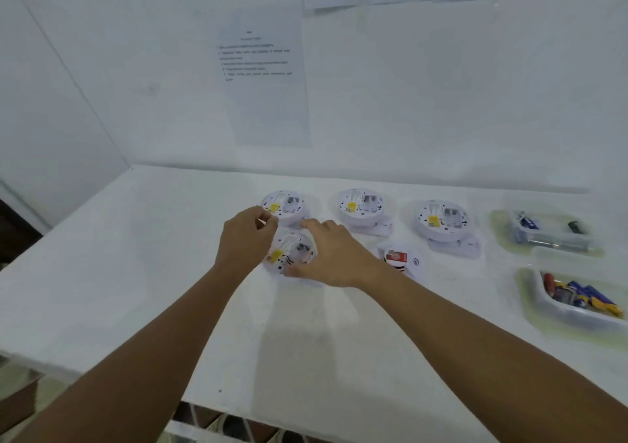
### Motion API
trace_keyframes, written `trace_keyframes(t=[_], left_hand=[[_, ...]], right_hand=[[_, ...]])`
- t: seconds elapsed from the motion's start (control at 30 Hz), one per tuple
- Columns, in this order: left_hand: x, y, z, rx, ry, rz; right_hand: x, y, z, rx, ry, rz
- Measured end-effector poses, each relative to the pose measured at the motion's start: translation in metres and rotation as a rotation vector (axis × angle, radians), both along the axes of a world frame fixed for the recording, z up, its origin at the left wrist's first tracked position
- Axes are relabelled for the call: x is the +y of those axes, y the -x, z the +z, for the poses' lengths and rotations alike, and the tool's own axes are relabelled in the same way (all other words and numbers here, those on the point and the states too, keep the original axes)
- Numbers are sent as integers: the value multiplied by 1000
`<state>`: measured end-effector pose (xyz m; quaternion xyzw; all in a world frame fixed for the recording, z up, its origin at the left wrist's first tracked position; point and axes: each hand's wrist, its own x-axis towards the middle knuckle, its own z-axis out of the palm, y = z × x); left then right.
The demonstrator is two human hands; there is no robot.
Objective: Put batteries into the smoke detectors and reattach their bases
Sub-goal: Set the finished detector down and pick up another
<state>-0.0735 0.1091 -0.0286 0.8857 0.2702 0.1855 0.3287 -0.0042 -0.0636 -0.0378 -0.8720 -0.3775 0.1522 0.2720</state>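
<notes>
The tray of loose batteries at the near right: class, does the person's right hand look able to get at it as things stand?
Probably yes. The tray of batteries is open-topped, and bare table lies between it and the right hand, which rests on the near detector.

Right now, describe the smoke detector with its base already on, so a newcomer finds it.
On the white table, look just right of the right hand. That smoke detector alone shows a red sticker; the other four lie open.
</notes>
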Motion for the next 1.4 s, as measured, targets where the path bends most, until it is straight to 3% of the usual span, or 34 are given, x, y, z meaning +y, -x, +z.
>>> trace_keyframes(t=[0.17,0.3,0.47,0.57,0.63,0.9,1.13,1.4], left_hand=[[13,12,-6,13,51,52],[18,15,-8,-14,251,69],[17,14,5,-100,1060,148],[15,17,14,-44,1438,-33],[11,17,18,-14,1579,-138],[-7,7,18,-110,1605,-281],[-17,-15,10,-166,1639,-267],[-73,-65,15,-159,1665,-351]], right_hand=[[23,8,-11,-65,72,21],[26,9,-18,-92,-24,15],[19,7,-15,23,-286,45],[16,8,-5,-1,-377,120],[16,9,1,-37,-383,179],[12,3,5,-333,-266,222],[-23,-2,20,-41,-375,15],[-84,-42,20,-160,-549,-369]])
